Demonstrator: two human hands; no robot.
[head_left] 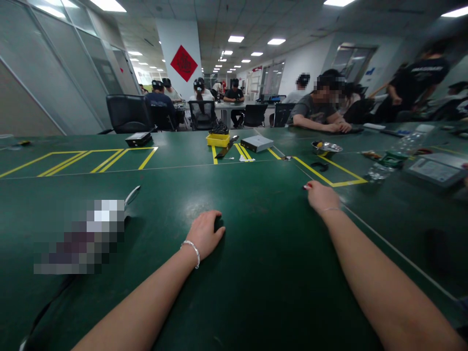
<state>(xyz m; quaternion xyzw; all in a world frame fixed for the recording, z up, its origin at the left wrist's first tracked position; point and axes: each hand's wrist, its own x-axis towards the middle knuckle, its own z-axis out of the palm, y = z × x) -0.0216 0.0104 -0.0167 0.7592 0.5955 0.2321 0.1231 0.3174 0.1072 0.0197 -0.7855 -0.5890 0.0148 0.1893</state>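
My left hand (205, 234), with a bracelet on its wrist, rests on the green tabletop (252, 273). Its thumb is spread from the bent fingers, and nothing shows in it. Farther out to the right, my right hand (323, 196) has its fingers closed together. A tiny reddish spot shows at its fingertips, too small and blurred to name. Beyond that hand lie a black curved piece (320, 166) and a shiny silvery dish (332, 146) with small items in it. Left of my left hand is a blurred-out, oblong object (86, 239) with a white loop at its far end.
Across the table are a yellow bin (218, 141) of black cables, a grey metal box (257, 143), a dark strip (227, 147) and a black box (139, 139). A plastic bottle (397, 155) and a silvery box (437, 168) stand at right. A person (321, 105) sits opposite.
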